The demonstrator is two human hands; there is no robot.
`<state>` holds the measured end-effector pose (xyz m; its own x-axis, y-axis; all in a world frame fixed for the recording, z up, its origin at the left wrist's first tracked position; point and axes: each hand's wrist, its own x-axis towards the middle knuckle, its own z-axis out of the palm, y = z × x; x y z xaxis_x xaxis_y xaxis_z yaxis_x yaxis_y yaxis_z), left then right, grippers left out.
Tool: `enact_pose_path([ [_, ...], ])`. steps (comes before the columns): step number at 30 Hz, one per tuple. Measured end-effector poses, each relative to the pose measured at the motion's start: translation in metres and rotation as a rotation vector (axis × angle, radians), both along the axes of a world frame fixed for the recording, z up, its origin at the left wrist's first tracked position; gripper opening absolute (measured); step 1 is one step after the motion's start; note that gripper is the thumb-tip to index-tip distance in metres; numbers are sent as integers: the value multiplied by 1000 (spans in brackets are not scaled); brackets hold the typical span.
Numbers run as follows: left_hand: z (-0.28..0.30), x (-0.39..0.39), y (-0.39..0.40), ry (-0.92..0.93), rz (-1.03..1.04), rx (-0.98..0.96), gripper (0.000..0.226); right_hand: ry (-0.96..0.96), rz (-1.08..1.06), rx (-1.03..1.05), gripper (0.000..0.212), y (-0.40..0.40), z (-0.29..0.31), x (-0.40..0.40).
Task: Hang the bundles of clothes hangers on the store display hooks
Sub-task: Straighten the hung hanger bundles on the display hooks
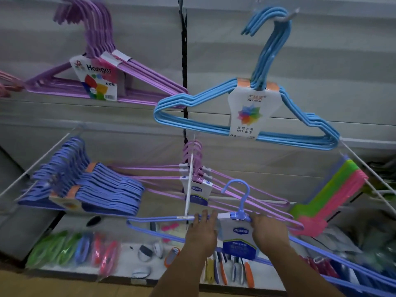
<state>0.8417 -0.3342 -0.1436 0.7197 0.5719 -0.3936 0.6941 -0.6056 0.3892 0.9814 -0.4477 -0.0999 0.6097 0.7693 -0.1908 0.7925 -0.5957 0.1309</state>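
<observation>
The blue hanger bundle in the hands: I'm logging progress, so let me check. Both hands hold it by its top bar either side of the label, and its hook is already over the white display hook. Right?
Not quite. The head view shows the left hand and right hand gripping the blue hanger bundle either side of its label, but its hook is free in the air, beside the white display hook, not over it.
</observation>
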Motion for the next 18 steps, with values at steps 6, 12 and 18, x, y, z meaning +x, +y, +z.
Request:
enact_pose_path([
  [6,-2,9,6,-24,-83,-33,65,-90,-45,18,33,-5,12,10],
  [12,-6,4,32,-7,19,-18,62,-116,-60,75,27,14,7,24],
  [18,-16,-45,73,101,162,99,62,-62,-21,144,23,44,-14,8],
])
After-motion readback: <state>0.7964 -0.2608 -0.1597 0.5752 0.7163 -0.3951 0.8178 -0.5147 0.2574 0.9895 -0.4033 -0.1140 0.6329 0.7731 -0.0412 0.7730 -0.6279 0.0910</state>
